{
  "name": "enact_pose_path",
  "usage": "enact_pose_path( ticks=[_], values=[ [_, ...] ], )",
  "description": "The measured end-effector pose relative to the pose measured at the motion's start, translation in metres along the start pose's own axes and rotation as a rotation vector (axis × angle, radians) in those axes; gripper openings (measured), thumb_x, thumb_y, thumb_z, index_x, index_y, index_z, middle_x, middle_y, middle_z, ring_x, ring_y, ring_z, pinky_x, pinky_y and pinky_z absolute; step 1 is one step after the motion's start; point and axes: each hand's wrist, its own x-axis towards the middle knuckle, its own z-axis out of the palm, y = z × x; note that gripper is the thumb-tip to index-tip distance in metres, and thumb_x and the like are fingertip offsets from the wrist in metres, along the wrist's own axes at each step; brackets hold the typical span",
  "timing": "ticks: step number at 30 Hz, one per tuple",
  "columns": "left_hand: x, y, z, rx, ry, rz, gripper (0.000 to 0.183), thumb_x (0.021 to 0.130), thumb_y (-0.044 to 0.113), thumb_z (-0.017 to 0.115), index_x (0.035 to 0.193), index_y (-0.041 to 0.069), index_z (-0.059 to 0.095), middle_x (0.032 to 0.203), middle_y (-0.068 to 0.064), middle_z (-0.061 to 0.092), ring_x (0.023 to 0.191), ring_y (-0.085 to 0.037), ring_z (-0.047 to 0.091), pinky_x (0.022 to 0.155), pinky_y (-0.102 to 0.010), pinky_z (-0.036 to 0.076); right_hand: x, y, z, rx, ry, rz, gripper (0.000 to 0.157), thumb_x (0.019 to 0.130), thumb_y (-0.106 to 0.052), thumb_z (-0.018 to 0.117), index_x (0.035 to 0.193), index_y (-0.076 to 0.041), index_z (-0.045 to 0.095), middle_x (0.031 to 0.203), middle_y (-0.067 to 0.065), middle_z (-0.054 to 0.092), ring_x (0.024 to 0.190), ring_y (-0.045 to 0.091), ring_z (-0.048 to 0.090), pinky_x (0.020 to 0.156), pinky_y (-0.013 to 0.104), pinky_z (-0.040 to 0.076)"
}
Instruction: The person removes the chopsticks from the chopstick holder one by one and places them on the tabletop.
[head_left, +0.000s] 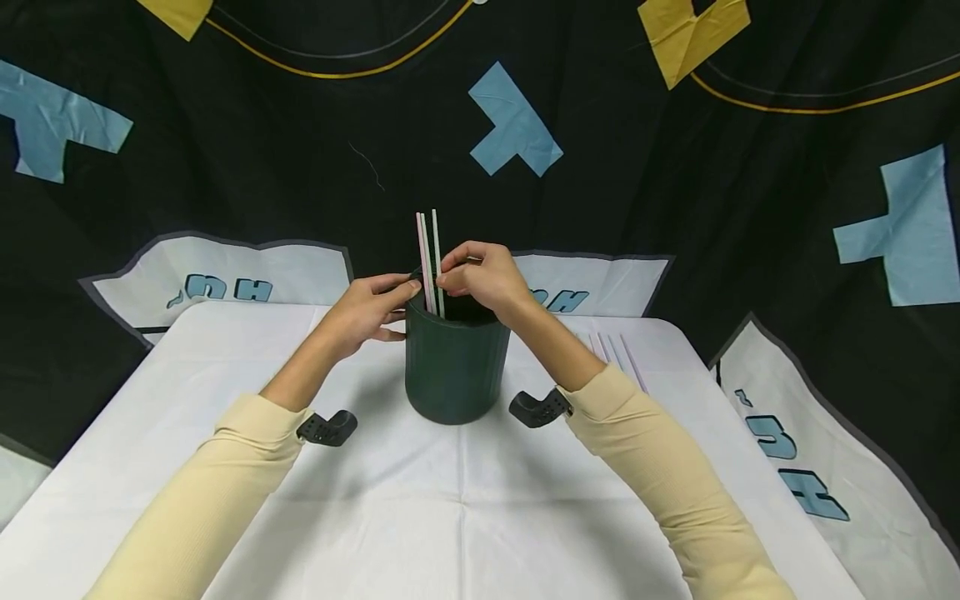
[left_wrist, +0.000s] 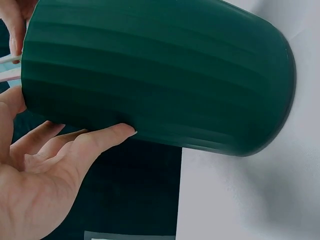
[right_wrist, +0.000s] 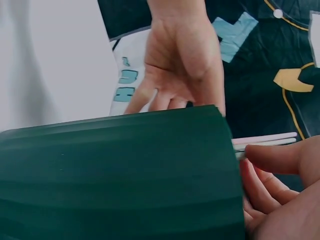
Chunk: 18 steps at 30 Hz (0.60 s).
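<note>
A dark green ribbed bin (head_left: 455, 375) stands upright on the white-covered table. My left hand (head_left: 363, 308) holds it at the left of its rim, the thumb at the top edge and the fingers along the outer wall. Several thin straws, one of them a pink straw (right_wrist: 270, 137), rise out of the bin near that thumb. With thumb and fingertips my right hand (head_left: 487, 279) pinches a pale straw (head_left: 436, 242) just over the opening. The straws' lower ends are hidden inside the bin.
Several lilac straws (head_left: 635, 364) lie on the table (head_left: 461, 517) at the back right, partly behind the right forearm. A black curtain (head_left: 337, 150) with blue and yellow shapes hangs behind the table. Each sleeve cuff carries a black wrist mount (head_left: 327, 428).
</note>
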Motion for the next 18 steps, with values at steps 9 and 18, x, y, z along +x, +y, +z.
enact_pose_path(
  ticks=[9, 18],
  values=[
    [-0.002, -0.001, 0.001, -0.007, 0.012, -0.003, 0.06, 0.104, 0.035, 0.057, 0.155, 0.007, 0.04, 0.153, -0.019, 0.049, 0.136, -0.042, 0.053, 0.092, -0.054, 0.058, -0.003, -0.005, -0.018, 0.241, 0.09, -0.014, 0.01, 0.093, -0.003, 0.069, 0.103, -0.004, 0.067, 0.098, 0.011, 0.069, 0.081, 0.022, 0.075, 0.082, 0.037, 0.064],
    [0.0, -0.001, 0.002, -0.005, 0.023, -0.005, 0.061, 0.104, 0.036, 0.057, 0.155, 0.008, 0.039, 0.153, -0.018, 0.049, 0.137, -0.042, 0.052, 0.091, -0.054, 0.058, -0.003, -0.009, -0.041, 0.431, 0.248, -0.054, 0.014, 0.092, 0.0, 0.071, 0.105, -0.003, 0.069, 0.093, 0.009, 0.07, 0.074, 0.019, 0.074, 0.075, 0.034, 0.065]
  ],
)
